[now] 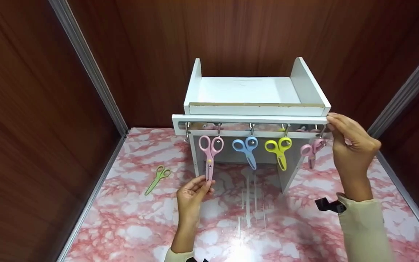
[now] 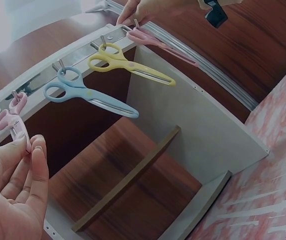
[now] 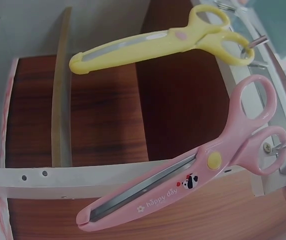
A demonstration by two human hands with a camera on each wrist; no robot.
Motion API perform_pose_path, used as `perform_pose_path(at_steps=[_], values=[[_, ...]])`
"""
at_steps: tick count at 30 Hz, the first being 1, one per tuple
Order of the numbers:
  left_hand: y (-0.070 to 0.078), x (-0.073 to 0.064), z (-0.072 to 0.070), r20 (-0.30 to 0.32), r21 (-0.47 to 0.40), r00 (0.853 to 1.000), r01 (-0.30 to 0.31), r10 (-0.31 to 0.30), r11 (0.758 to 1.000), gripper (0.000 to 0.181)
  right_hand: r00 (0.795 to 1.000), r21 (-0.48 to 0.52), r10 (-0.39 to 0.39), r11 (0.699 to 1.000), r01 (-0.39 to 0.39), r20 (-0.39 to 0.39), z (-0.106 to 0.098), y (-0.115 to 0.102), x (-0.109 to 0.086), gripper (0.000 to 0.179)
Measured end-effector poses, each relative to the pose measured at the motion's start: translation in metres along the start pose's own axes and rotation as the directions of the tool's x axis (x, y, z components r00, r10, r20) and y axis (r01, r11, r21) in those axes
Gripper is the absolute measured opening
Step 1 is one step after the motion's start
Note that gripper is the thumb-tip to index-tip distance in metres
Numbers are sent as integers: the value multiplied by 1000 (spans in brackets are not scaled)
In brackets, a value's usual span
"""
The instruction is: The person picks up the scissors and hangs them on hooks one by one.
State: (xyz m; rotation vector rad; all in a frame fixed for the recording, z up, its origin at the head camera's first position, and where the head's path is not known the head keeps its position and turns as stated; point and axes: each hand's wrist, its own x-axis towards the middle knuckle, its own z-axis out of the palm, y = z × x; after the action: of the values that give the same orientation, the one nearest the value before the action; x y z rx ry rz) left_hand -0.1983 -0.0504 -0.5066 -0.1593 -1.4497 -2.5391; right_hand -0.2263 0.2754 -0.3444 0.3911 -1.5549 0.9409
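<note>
My left hand (image 1: 190, 198) pinches the lower tip of pink scissors (image 1: 210, 158), whose handle loop is at a hook on the white hook rail (image 1: 267, 119). At the rail's right end, the fingers of my right hand (image 1: 355, 147) grip its corner. Blue scissors (image 1: 247, 148) and yellow scissors (image 1: 280, 151) hang by their handles between the hands. Another pair of pink scissors (image 3: 183, 175) hangs on the hook nearest my right hand, its blade marked "happy day". The leftmost hook (image 1: 187, 131) holds nothing.
Behind the rail stands a white shelf unit (image 1: 246, 89) with raised sides. Green scissors (image 1: 157, 179) lie on the pink marbled tabletop (image 1: 129, 225), left of the unit. Brown wood panels (image 1: 246, 32) enclose the table at the back and sides.
</note>
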Motion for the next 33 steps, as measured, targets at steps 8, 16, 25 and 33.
perform_pose_path(at_steps=[8,16,25,33], values=[[-5,2,0,21,-19,1000,7,-7,1000,33,1000,6,4,1000,-4,2,0,1,1,21],[-10,3,1,29,-7,999,28,-27,1000,33,1000,-8,-10,1000,10,4,0,3,-1,22],[-16,3,4,108,-26,994,30,-27,999,34,1000,-11,-11,1000,11,6,0,3,0,22],[-19,4,6,153,-52,987,54,-45,997,35,1000,-18,-4,1000,4,9,-1,4,-2,23]])
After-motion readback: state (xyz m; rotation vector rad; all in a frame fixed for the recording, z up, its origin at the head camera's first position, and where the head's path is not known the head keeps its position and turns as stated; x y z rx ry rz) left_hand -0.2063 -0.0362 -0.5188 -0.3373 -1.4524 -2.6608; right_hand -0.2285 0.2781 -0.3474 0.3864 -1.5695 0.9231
